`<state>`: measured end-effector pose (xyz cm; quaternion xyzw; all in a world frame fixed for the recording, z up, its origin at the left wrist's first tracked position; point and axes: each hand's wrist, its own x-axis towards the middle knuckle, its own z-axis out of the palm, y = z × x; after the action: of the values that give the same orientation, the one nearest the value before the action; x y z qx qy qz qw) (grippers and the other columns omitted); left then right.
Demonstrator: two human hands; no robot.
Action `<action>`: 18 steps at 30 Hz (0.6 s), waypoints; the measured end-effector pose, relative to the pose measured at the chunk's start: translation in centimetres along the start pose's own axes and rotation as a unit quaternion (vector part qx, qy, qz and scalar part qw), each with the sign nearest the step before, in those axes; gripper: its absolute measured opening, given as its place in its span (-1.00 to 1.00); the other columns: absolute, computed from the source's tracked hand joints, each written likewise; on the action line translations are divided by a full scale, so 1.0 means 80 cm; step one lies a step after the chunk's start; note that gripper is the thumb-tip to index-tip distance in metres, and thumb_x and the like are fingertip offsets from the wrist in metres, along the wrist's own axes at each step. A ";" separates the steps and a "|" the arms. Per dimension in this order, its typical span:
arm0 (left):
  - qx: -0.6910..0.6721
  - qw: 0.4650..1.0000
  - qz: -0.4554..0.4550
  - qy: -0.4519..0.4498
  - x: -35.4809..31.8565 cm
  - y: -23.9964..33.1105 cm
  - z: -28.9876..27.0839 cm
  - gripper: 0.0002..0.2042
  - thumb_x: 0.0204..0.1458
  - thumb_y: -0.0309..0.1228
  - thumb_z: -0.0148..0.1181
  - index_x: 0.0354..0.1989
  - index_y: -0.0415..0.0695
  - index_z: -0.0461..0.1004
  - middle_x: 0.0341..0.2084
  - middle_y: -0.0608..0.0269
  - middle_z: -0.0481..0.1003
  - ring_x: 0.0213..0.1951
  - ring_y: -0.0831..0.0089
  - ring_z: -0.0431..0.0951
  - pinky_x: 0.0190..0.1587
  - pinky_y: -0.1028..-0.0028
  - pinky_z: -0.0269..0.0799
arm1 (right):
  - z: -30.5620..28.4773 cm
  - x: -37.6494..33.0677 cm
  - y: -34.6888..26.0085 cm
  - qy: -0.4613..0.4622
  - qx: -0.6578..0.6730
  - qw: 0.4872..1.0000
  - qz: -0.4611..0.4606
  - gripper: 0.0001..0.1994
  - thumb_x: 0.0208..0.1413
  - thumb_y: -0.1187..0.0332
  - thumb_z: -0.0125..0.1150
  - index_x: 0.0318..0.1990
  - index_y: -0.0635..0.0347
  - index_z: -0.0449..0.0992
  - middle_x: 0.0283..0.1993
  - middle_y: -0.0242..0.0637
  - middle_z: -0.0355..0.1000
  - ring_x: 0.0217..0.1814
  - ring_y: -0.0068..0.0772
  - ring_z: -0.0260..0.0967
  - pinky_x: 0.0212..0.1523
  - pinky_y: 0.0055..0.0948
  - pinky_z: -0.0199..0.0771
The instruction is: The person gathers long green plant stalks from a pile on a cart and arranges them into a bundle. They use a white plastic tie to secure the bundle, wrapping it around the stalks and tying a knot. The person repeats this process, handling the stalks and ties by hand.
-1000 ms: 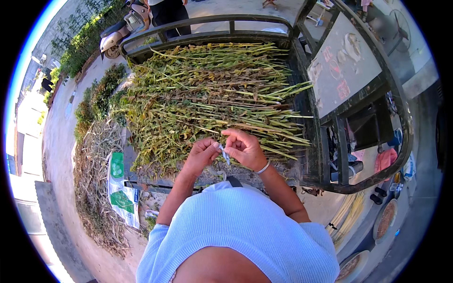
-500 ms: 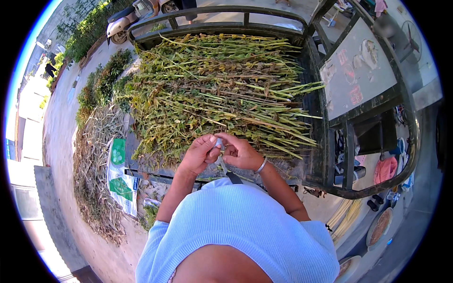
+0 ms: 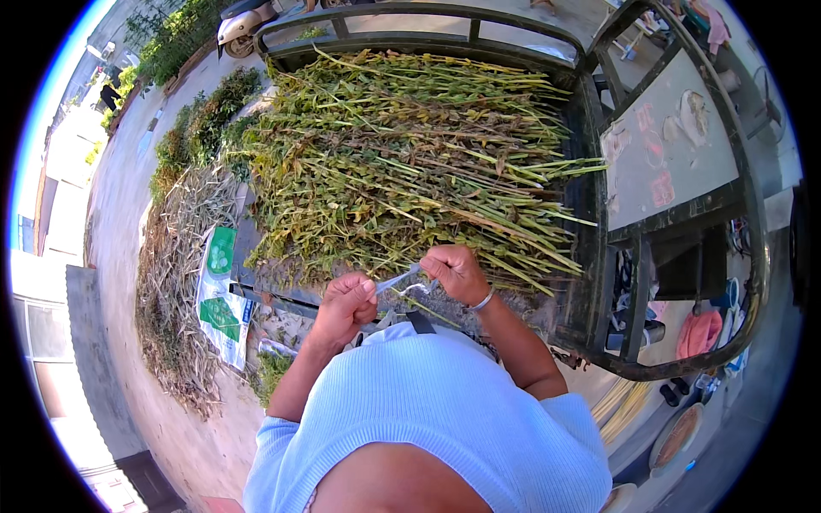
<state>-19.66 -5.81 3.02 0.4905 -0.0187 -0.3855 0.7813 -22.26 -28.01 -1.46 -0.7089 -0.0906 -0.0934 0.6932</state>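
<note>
Strip (image 3: 398, 278): pale bluish, thin, pulled taut between the two hands at the middle of the frame, just below the stalks; its material is hard to tell at this size.
Left hand (image 3: 348, 301): left of centre, fingers curled in, thumb and forefinger pinching the strip's lower end.
Right hand (image 3: 457, 275): right of centre and slightly higher, fingers bent and closed around the strip's upper end.
Bracelet (image 3: 481, 301): silvery, around the right wrist.
Stalks (image 3: 410, 162): green, yellow and brown, leafy, laid mostly crosswise over the upper centre, bare ends toward the right.
Cart (image 3: 633, 374): dark metal frame around the stalks, rails at the top and right.
Panel (image 3: 671, 137): grey with reddish marks, upper right.
Sack (image 3: 221, 321): white and green, left of centre, on a dry heap (image 3: 175, 325).
Scooter (image 3: 242, 30): partly visible, upper left.
Cloth (image 3: 699, 333): pink, right side.
</note>
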 end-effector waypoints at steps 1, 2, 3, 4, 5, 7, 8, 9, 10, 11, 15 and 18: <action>0.011 1.000 -0.006 0.006 -0.007 0.003 -0.002 -0.77 0.10 -0.38 0.05 -0.57 -0.19 0.36 -0.81 0.48 0.10 -0.77 0.69 -0.02 -0.70 0.61 -0.17 | -0.002 0.000 -0.001 -0.022 -0.010 1.000 -0.012 -0.66 0.09 0.31 0.11 -0.68 0.26 0.33 -0.74 -0.34 0.22 -0.71 -0.54 0.13 -0.66 -0.48 0.11; 0.024 1.000 -0.008 -0.004 -0.013 0.007 -0.003 -0.77 0.09 -0.38 0.07 -0.58 -0.20 0.37 -0.81 0.47 0.13 -0.77 0.69 -0.01 -0.70 0.61 -0.17 | -0.005 0.000 -0.001 -0.043 -0.019 0.999 -0.023 -0.67 0.08 0.31 0.11 -0.68 0.25 0.33 -0.74 -0.34 0.21 -0.71 -0.53 0.13 -0.66 -0.47 0.11; 0.027 1.000 -0.005 0.000 -0.017 0.010 -0.003 -0.77 0.09 -0.38 0.07 -0.58 -0.20 0.37 -0.81 0.48 0.13 -0.77 0.69 -0.01 -0.70 0.61 -0.17 | -0.007 -0.002 0.000 -0.063 -0.031 0.997 -0.033 -0.67 0.07 0.32 0.12 -0.68 0.25 0.32 -0.75 -0.34 0.21 -0.71 -0.52 0.13 -0.67 -0.46 0.11; 0.030 1.000 -0.002 0.004 -0.019 0.013 -0.004 -0.77 0.09 -0.37 0.08 -0.58 -0.21 0.37 -0.80 0.48 0.13 -0.77 0.70 -0.01 -0.70 0.61 -0.16 | -0.007 0.000 0.002 -0.069 -0.032 0.996 -0.044 -0.67 0.06 0.32 0.14 -0.69 0.24 0.31 -0.75 -0.33 0.21 -0.72 -0.50 0.13 -0.67 -0.45 0.11; 0.034 0.999 0.001 0.008 -0.021 0.014 -0.003 -0.77 0.09 -0.37 0.08 -0.58 -0.21 0.37 -0.80 0.48 0.13 -0.76 0.70 0.00 -0.70 0.61 -0.16 | -0.005 -0.001 0.002 -0.072 -0.027 0.996 -0.040 -0.67 0.06 0.32 0.13 -0.69 0.24 0.31 -0.75 -0.33 0.21 -0.72 -0.50 0.13 -0.67 -0.46 0.11; 0.062 0.997 0.018 0.031 -0.022 0.015 -0.001 -0.76 0.09 -0.37 0.07 -0.58 -0.20 0.34 -0.82 0.47 0.10 -0.78 0.69 -0.04 -0.71 0.58 -0.19 | -0.002 0.004 -0.002 -0.077 -0.017 0.996 -0.039 -0.67 0.07 0.32 0.12 -0.68 0.25 0.32 -0.75 -0.33 0.21 -0.73 -0.49 0.12 -0.67 -0.47 0.12; 0.067 0.997 0.024 0.035 -0.021 0.014 0.000 -0.76 0.09 -0.36 0.07 -0.58 -0.20 0.34 -0.82 0.47 0.10 -0.77 0.70 -0.03 -0.70 0.59 -0.19 | -0.001 0.006 -0.005 -0.071 -0.011 0.997 -0.033 -0.68 0.07 0.32 0.11 -0.67 0.25 0.33 -0.74 -0.34 0.22 -0.71 -0.52 0.13 -0.66 -0.49 0.13; 0.072 0.996 0.030 0.037 -0.019 0.012 0.000 -0.76 0.09 -0.36 0.07 -0.59 -0.19 0.34 -0.82 0.47 0.10 -0.77 0.70 -0.03 -0.70 0.59 -0.18 | -0.002 0.008 -0.009 -0.065 -0.006 0.997 -0.027 -0.68 0.08 0.32 0.11 -0.66 0.25 0.34 -0.74 -0.35 0.23 -0.70 -0.54 0.14 -0.65 -0.50 0.14; 0.104 0.993 0.038 0.044 -0.018 0.010 -0.003 -0.75 0.09 -0.35 0.06 -0.58 -0.19 0.33 -0.82 0.47 0.10 -0.77 0.70 -0.03 -0.70 0.59 -0.18 | -0.003 0.009 -0.011 -0.059 -0.002 0.998 -0.021 -0.69 0.09 0.31 0.10 -0.66 0.25 0.35 -0.73 -0.36 0.24 -0.69 -0.57 0.14 -0.64 -0.51 0.15; 0.137 0.988 0.045 0.051 -0.016 0.008 -0.006 -0.75 0.10 -0.35 0.05 -0.58 -0.18 0.32 -0.81 0.48 0.11 -0.76 0.70 -0.03 -0.70 0.60 -0.18 | -0.004 0.011 -0.011 -0.089 0.026 0.996 0.013 -0.69 0.10 0.31 0.09 -0.64 0.25 0.37 -0.71 -0.38 0.26 -0.67 -0.59 0.15 -0.62 -0.52 0.17; 0.099 0.994 0.031 0.042 -0.011 0.010 -0.019 -0.75 0.13 -0.34 0.01 -0.57 -0.16 0.31 -0.83 0.51 0.07 -0.76 0.71 -0.05 -0.68 0.62 -0.18 | -0.029 0.010 -0.010 -0.216 0.073 0.965 0.127 -0.71 0.15 0.27 0.04 -0.56 0.26 0.41 -0.61 -0.43 0.33 -0.57 -0.66 0.21 -0.52 -0.56 0.24; -0.040 0.998 0.047 -0.025 -0.007 0.012 -0.027 -0.72 0.15 -0.26 -0.01 -0.55 -0.14 0.30 -0.49 0.29 0.34 -0.67 0.69 0.03 -0.65 0.67 -0.06 | -0.052 0.004 0.000 -0.293 0.027 0.955 0.041 -0.75 0.16 0.30 0.02 -0.50 0.24 0.44 -0.41 -0.38 0.42 -0.44 -0.63 0.25 -0.39 -0.58 0.27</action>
<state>-18.64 -3.61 2.87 0.4481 -0.0457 -0.3610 0.8166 -21.98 -32.18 -1.29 -0.6892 -0.2633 0.1499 0.6582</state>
